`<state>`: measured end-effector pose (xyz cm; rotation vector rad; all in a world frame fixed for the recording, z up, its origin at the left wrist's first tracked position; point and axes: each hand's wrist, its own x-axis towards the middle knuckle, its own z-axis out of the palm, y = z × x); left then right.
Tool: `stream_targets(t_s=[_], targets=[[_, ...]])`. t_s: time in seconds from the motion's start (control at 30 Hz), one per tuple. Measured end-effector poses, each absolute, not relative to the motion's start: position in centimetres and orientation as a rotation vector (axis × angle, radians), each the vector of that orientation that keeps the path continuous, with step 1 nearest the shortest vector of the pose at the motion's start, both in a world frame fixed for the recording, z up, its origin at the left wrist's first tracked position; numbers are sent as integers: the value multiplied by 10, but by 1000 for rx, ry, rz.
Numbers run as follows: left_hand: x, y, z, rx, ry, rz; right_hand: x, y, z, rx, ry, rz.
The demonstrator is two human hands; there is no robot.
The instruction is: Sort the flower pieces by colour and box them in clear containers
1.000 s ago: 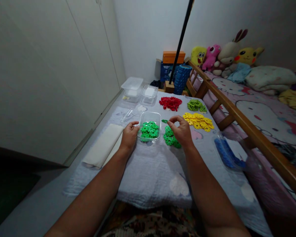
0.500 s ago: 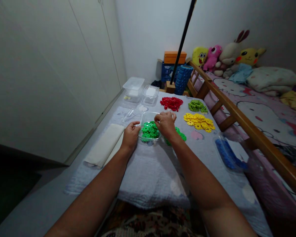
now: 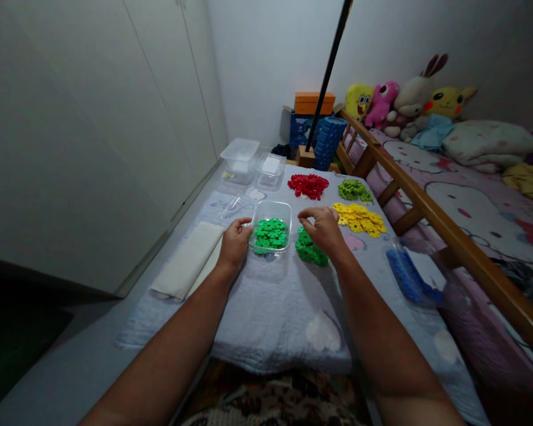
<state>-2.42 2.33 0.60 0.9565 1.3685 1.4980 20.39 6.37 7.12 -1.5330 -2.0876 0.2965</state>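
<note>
A clear plastic container partly filled with bright green flower-shaped pieces sits on the pale quilted cloth. My left hand grips its left rim, fingers curled round the edge. A loose pile of the same green pieces lies just right of the container. My right hand hovers over that pile with thumb and fingers drawn together in a pinch. Whether anything is between the fingertips cannot be made out.
Red, light green and yellow piles lie farther back. Two empty clear tubs stand at the far left, with a folded white cloth at the near left. A tray of blue pieces lies right, beside a wooden bed rail.
My right hand carried a green piece from the pile to over the container, then came back right to above the pile. My left hand stayed on the container rim.
</note>
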Motion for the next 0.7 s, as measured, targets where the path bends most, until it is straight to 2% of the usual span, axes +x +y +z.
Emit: stream_targets(t_s=[0.27,0.7], targets=[[-24,24,5,948,1378,1521,249,44,51,-1792,-2233,123],[-23,22,8,941,1375,1507,227,48,21,-1734,-2213,61]])
